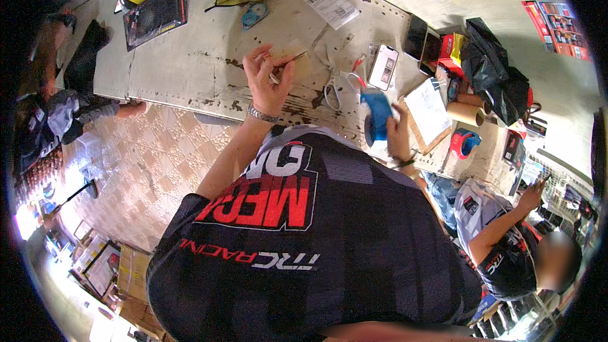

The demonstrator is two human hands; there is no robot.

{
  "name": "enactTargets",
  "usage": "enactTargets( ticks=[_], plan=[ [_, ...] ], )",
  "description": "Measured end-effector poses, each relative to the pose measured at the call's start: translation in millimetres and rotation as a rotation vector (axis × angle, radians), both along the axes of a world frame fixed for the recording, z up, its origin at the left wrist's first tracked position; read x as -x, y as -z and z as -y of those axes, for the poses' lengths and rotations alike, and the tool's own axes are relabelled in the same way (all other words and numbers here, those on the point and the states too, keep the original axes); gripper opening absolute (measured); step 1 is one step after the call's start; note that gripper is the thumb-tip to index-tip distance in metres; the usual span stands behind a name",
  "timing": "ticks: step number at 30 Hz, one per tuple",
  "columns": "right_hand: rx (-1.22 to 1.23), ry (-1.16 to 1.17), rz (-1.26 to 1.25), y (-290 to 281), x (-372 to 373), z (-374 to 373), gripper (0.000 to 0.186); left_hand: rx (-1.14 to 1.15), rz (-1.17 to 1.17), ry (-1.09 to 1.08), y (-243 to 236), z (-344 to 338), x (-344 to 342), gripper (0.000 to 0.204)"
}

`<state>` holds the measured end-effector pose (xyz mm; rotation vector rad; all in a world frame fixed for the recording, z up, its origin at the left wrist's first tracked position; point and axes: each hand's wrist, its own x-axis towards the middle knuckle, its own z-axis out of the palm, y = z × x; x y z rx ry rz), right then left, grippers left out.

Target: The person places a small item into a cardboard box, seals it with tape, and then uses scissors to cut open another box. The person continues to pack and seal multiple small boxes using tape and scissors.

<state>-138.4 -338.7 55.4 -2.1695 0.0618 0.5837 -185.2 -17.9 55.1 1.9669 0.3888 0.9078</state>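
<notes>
My left hand is over the workbench, its fingers closed around a slim pointed tool like a pen; its exact kind is unclear. Beneath the tip lies a pale tan square sheet. My right hand, at the bench's near edge, grips a wide roll of blue tape by its right side. The roll is slightly blurred. Between the two hands lie scissors with light-coloured loop handles. A phone with a lit screen rests just beyond the blue tape.
Right of the tape are a clipboard with papers, a cardboard tube and a black plastic bag. Farther back lie a blue tape dispenser, a printed label sheet and a flat black package. A co-worker is at the right.
</notes>
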Motion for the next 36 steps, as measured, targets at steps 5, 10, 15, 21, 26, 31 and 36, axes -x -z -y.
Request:
enactTargets(
  ticks=[5,10,15,21,26,31,36],
  plan=[
    [-0.424,-0.043,0.204,-104,-66,-80,0.053,0.010,-0.023,0.100,-11,4,9,0.025],
    [-0.603,-0.261,0.091,-173,-76,-162,0.064,0.021,0.030,0.109,-9,6,14,0.032],
    [-0.431,-0.536,0.125,-166,-64,-208,0.055,-0.133,0.082,0.024,10,6,12,0.048],
    [-0.206,-0.726,-0.012,-156,-79,-190,0.069,0.089,0.128,-0.039,18,21,11,0.086],
    [-0.180,-0.770,0.075,-148,-84,-184,0.067,-0.050,0.040,-0.014,1,17,10,0.109],
    [-0.164,-0.740,0.063,-145,-87,-181,0.065,0.042,0.033,0.367,-6,6,8,0.128],
    [-0.207,-0.717,0.100,-150,-81,-162,0.064,0.205,0.046,0.379,-2,6,1,0.126]
  ],
)
